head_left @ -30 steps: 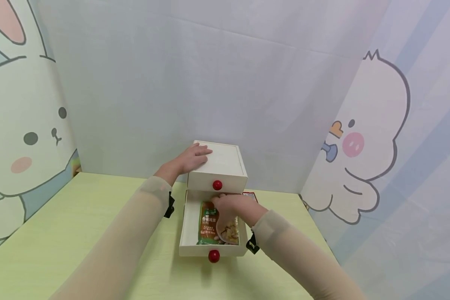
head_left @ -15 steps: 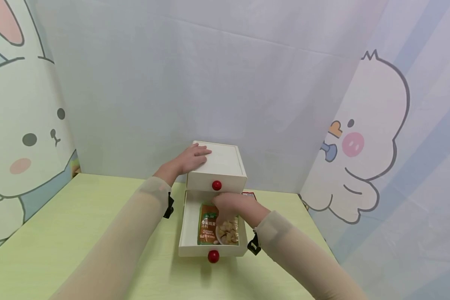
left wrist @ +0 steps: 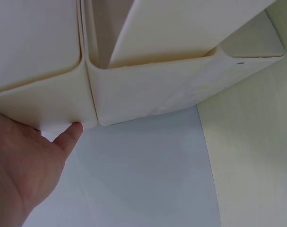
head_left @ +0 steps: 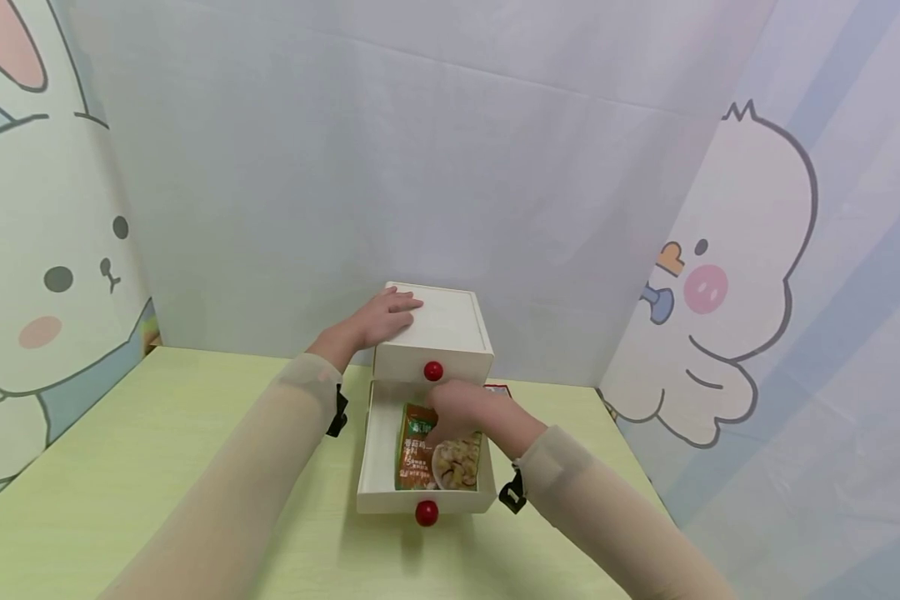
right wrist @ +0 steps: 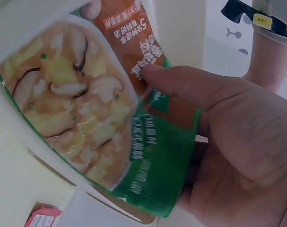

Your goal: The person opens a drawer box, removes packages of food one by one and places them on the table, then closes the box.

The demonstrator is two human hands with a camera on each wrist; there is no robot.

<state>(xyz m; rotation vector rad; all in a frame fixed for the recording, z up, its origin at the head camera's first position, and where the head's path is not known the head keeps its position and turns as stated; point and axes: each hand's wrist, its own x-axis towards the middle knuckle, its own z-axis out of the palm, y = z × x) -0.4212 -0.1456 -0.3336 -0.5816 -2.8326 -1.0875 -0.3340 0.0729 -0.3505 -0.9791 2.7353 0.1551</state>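
A small white two-drawer cabinet (head_left: 450, 321) stands on the table, its lower drawer (head_left: 379, 458) pulled out and the upper one pushed in. My left hand (head_left: 378, 318) rests on the cabinet's top at the left edge, fingers extended; in the left wrist view its thumb (left wrist: 71, 137) touches the cabinet's side. Inside the lower drawer lies a brown and green soup seasoning packet (head_left: 417, 462) picturing a mushroom dish. My right hand (head_left: 461, 408) pinches its far end. In the right wrist view the thumb lies over the packet (right wrist: 77, 94), and the other fingers are mostly hidden beneath it.
A red-edged packet (head_left: 498, 388) shows partly behind the cabinet's right side. Red round knobs mark the upper drawer (head_left: 433, 371) and the lower drawer front (head_left: 427, 512). A curtain (head_left: 435, 167) hangs close behind the pale green table (head_left: 217, 392).
My right hand has risen slightly, and the packet's far end has tilted up with it. The left hand stays in place on the cabinet.
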